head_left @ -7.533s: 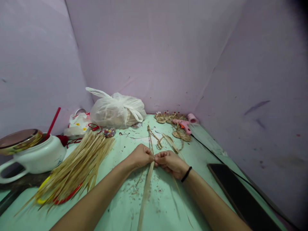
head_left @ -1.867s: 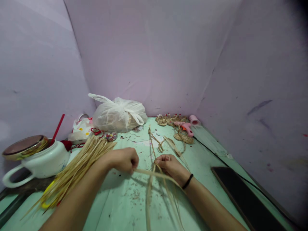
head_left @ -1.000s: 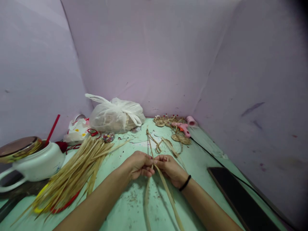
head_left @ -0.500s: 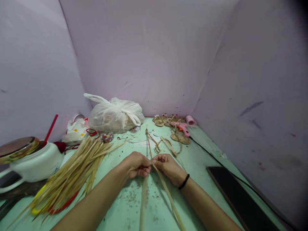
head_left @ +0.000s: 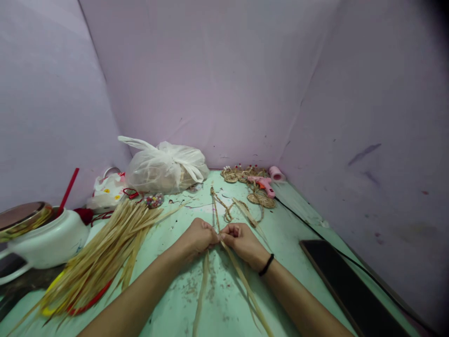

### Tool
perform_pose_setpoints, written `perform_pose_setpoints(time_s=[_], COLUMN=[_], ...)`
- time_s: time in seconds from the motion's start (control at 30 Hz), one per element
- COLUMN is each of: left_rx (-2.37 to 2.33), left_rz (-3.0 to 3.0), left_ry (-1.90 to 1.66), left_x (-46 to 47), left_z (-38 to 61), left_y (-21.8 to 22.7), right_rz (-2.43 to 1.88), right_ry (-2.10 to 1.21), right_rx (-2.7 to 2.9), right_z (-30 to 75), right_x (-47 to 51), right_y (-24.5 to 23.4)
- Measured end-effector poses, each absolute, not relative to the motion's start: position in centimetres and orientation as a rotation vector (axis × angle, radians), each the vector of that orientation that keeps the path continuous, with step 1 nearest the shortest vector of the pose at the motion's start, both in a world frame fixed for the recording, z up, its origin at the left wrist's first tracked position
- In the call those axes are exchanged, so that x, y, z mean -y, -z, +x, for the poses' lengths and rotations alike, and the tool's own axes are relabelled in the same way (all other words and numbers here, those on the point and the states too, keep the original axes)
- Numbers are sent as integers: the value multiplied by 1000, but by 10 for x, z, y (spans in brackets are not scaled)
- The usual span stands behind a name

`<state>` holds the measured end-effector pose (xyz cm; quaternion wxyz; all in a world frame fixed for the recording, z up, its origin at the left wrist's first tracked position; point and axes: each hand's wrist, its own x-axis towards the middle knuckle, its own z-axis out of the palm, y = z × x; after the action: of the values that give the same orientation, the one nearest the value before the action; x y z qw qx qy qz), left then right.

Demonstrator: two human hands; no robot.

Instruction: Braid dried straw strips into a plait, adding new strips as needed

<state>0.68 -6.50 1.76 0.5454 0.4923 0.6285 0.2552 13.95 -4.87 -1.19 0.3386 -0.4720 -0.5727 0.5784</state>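
My left hand (head_left: 197, 237) and my right hand (head_left: 241, 240) meet in the middle of the green table (head_left: 294, 220), both pinched shut on flat dry straw strips (head_left: 242, 281). The loose strip ends trail toward me. Beyond my fingers a thin braided straw cord (head_left: 215, 208) runs away across the table. A black band is on my right wrist.
A big bundle of straw strips (head_left: 105, 248) lies at left on red and yellow rings. Behind it stand a white pot with a gold lid (head_left: 38, 234), a tied white plastic bag (head_left: 164, 166), beads (head_left: 153, 201), coiled braids (head_left: 261, 199), a pink glue gun (head_left: 262, 183). A black slab (head_left: 347, 290) lies right.
My left hand, out to the left drawing a strip sideways 1.9 s ago, has come back to meet the right hand. The loose strips now hang straight toward me.
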Motion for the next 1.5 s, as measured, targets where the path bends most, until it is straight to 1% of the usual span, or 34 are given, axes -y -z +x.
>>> perform_pose_setpoints(time_s=[0.2,0.3,0.5,0.6,0.7,0.8,0.9,0.97,1.0,1.07,1.13,1.27,1.37,1.43,1.5], left_rx=[-1456,-1465,-1513,-1572,-1556,-1526,-1484,-1452,-1447,-1445,-1424,-1376,-1349,-1328,-1314], left_rz=[1210,1201,1129,1015,914,877,990,1073,1095,1097,1074,1040,1046,1055,1073], left_ry=[-704,-730,-746,-709,-702,-673,-668,-666,-662,-657,-660,-667,-699,-718,-722], left_x=[64,62,66,69,70,70,69,69,69,68,67,69,70,71,71], left_z=[11,11,17,20,20,17,14,13,12,10,8,2,0,0,0], left_y=[-13,-8,-15,-22,-25,-24,-24,-23,-23,-21,-17,-11,-9,-7,-6], right_rz=[-1257,-1320,-1485,-1527,-1583,-1621,-1594,-1559,-1538,-1510,-1506,-1458,-1296,-1193,-1170], right_ry=[-1369,-1342,-1628,-1634,-1423,-1053,-737,-638,-639,-734,-892,-1250,-1637,-1848,-1918], right_rx=[1680,1688,1497,1483,1631,1814,1997,2100,2147,2213,2166,1616,1222,1087,1093], right_z=[143,144,145,144,140,135,130,129,130,135,143,154,146,136,129], right_x=[47,48,55,59,63,71,83,90,91,89,79,60,61,67,71], right_y=[14,11,-9,-13,-9,-5,-10,-14,-16,-19,-18,-16,-15,-14,-12])
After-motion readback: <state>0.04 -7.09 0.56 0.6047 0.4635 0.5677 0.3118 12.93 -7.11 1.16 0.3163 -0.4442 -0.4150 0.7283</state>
